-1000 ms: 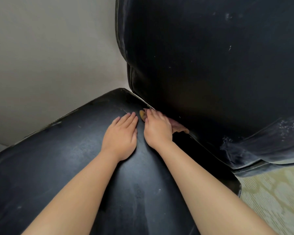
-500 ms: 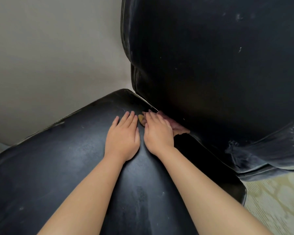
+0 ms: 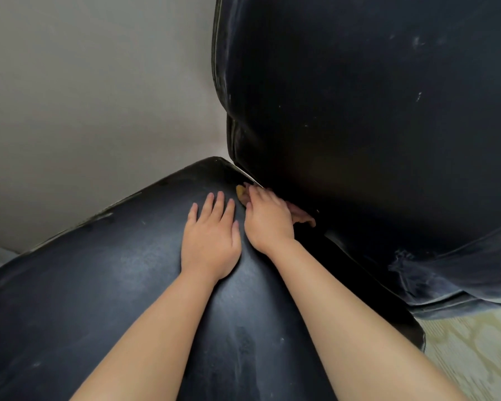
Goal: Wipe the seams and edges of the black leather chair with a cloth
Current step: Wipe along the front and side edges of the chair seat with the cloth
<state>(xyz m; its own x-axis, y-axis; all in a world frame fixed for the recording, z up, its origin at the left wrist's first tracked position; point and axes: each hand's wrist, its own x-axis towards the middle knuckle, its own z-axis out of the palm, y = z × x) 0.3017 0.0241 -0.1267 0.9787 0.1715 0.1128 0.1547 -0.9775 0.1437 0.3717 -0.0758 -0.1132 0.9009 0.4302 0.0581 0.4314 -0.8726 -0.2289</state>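
Observation:
The black leather chair's seat (image 3: 122,285) fills the lower part of the view, and its backrest (image 3: 373,125) rises at the upper right. My left hand (image 3: 211,238) lies flat on the seat with fingers spread, holding nothing. Just to its right, my right hand (image 3: 268,218) presses a brownish cloth (image 3: 302,217) into the seam where seat and backrest meet. Most of the cloth is hidden under that hand; a yellowish tip shows by the fingertips and a fold sticks out to the right.
A plain pale wall (image 3: 99,96) stands behind the chair on the left. Light patterned floor (image 3: 475,357) shows at the lower right beside the seat's edge. The backrest's lower right corner (image 3: 446,273) is scuffed and dusty.
My right hand has slid with the cloth a little farther along the seam toward the seat's back left corner. The left hand stays flat on the seat.

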